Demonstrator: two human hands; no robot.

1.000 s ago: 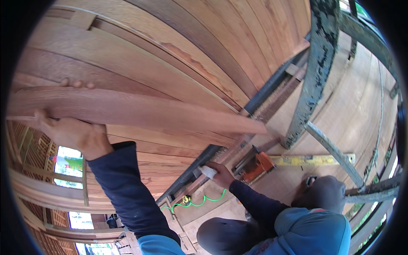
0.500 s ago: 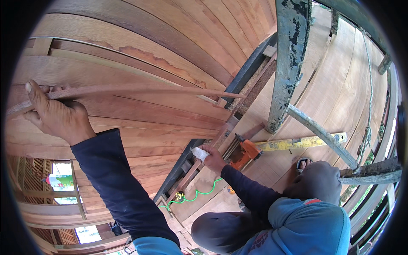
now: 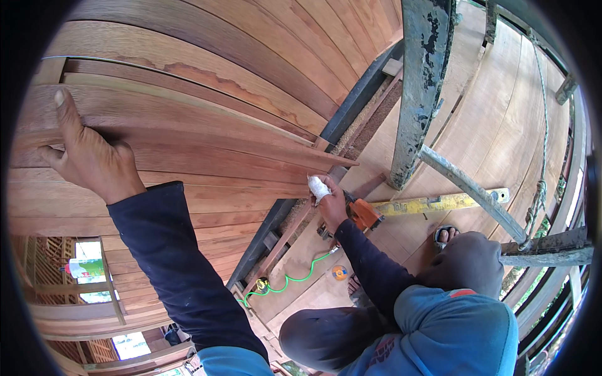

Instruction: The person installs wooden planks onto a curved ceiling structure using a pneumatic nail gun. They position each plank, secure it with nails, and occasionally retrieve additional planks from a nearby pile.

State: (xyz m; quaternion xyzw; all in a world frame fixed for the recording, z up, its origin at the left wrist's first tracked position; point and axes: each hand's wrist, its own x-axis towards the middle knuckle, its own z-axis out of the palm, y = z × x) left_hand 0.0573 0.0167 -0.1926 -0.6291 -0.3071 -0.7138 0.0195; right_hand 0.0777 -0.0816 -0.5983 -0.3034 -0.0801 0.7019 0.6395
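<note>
A long reddish wooden plank (image 3: 207, 128) lies across the boarded wall, its narrow end reaching right over the dark metal strip (image 3: 276, 219) at the wall's edge. At the far left my left hand (image 3: 100, 160) grips the plank, thumb up along its face, the other fingers partly hidden. My right hand (image 3: 331, 203) is closed just below the plank's right end, a white wrapping (image 3: 318, 187) around its thumb. What its curled fingers hold, if anything, is hidden. Right behind this hand an orange nail gun (image 3: 365, 214) rests on the floor boards (image 3: 407, 238).
A yellow spirit level (image 3: 439, 204) lies under a paint-worn metal frame (image 3: 426, 88) with a rope (image 3: 543, 150). A green hose (image 3: 301, 279), a tape measure (image 3: 262, 284) and an orange disc (image 3: 339, 272) are near my legs. A bottle (image 3: 88, 268) stands at left.
The plank has tilted from edge-on to lying more flatly along the wall, and its right end has dropped. My right hand has moved up and right, closer to that end.
</note>
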